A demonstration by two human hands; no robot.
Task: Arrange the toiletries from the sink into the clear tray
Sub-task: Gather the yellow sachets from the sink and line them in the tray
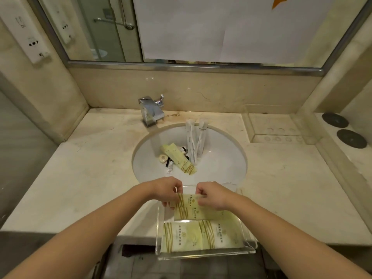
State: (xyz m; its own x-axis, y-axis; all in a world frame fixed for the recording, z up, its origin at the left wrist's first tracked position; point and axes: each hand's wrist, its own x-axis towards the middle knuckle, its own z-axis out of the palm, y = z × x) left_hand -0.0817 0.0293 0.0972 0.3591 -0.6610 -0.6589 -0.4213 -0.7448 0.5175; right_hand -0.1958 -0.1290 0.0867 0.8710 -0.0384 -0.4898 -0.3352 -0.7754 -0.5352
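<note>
Over the clear tray at counter edge, both hands pinching a green packet, sink beyond

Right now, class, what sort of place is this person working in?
Probably a hotel bathroom: a round white basin set in a marble counter, a chrome tap, a wall mirror, and matching pale-green packaged toiletries.

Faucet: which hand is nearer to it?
Left. The left hand lies almost straight below the faucet; the right hand sits further right, both holding a packet.
</note>
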